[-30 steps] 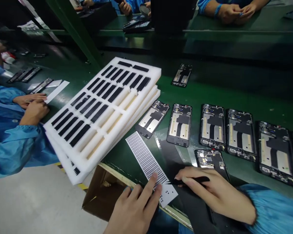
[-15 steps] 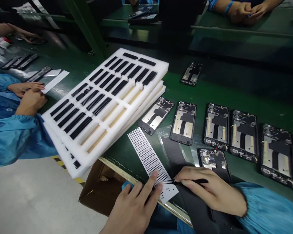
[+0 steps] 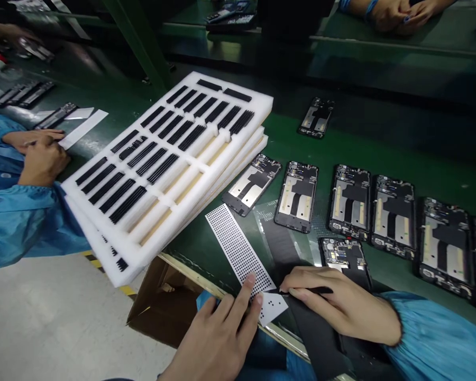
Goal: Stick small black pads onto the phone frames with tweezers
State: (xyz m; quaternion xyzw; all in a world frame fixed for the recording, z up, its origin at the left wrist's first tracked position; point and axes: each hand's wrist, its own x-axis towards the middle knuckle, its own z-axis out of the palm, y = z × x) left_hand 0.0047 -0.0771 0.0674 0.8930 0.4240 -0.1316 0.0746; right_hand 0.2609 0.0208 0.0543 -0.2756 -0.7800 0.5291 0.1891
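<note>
Likely early on dotted sheet (image 3: pixel 235 243), sparse only near-end, pressing with unclenched left hand (image 3: pixel 216 338), gripping black tool (image 3: pixel 322 290) in right hand (image 3: pixel 343 307).

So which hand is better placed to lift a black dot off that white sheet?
Probably the right hand: it grips black tweezers, pointed toward the white dotted sheet. The left hand rests its fingertips on that sheet, so it seems better placed for steadying it.
</note>
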